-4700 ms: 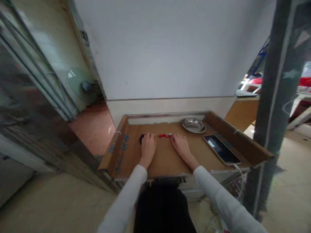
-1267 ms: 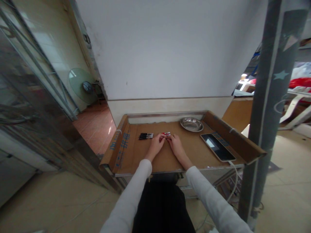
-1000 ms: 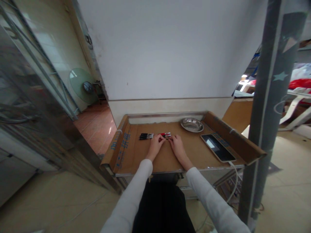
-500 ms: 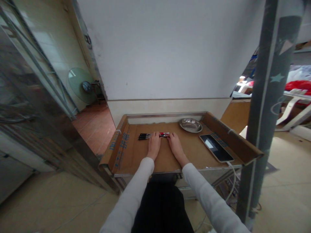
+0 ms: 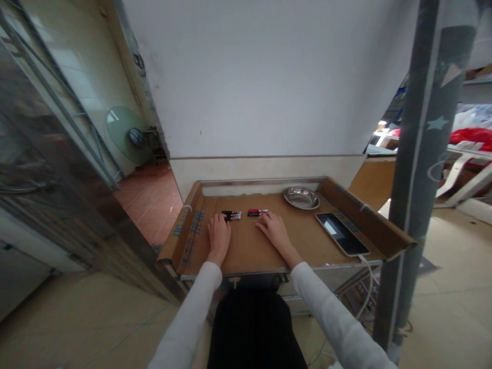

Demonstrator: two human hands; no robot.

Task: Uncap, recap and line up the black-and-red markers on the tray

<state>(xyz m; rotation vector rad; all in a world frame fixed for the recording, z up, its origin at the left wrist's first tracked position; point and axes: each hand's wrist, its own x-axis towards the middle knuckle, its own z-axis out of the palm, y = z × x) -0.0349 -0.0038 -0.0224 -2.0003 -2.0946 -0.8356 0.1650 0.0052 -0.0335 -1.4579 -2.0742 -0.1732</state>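
Observation:
Both my hands rest palm down on a cardboard-lined table (image 5: 246, 251). My left hand (image 5: 219, 237) lies flat with its fingers spread, fingertips just below a small row of black pens (image 5: 232, 215). My right hand (image 5: 272, 229) also lies flat and open, its fingertips just below the red pens (image 5: 257, 212). Neither hand holds anything. The black and red pen groups lie side by side with a small gap between them.
A shallow steel dish (image 5: 301, 197) sits at the back right. A tablet (image 5: 342, 233) with a cable lies along the right cardboard wall. Raised cardboard flaps (image 5: 183, 225) edge both sides. A grey pillar (image 5: 417, 169) stands at the right, a white wall behind.
My left hand slid left from the red pens to below the black pens. My right hand drew back slightly, uncovering the red pens. Both hands went from pinching at the pens to lying flat.

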